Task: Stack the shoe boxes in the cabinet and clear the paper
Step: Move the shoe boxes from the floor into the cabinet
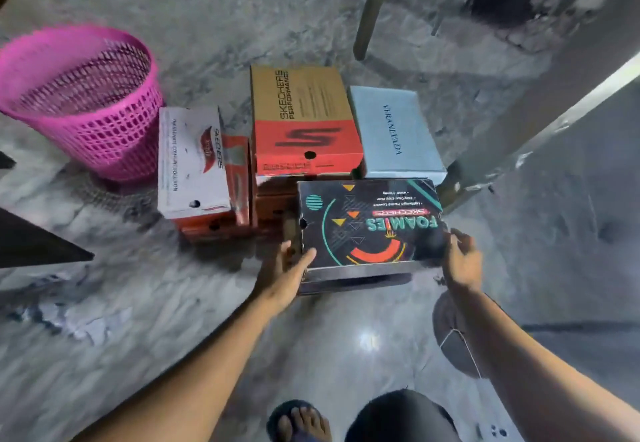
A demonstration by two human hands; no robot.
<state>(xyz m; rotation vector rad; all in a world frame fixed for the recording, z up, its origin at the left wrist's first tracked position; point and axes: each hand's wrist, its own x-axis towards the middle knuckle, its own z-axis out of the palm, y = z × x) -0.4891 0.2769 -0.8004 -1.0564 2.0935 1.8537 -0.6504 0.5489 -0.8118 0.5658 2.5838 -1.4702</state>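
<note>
A black shoe box [367,223] with teal lettering lies on the floor nearest me. My left hand [289,268] grips its left end, thumb on the lid. My right hand [462,260] is at its right end, fingers curled against the corner. Behind it stand a brown and red box [304,119], a light blue box [394,133] to its right, and a white box [190,161] on red boxes [239,178] to its left. Crumpled white paper [79,324] lies on the floor at the left.
A pink mesh basket [83,99] stands at the left on the grey marbled floor. A grey cabinet door or panel [540,106] slants along the right. Chair legs [372,5] rise behind the boxes. My sandalled foot [298,421] is at the bottom edge.
</note>
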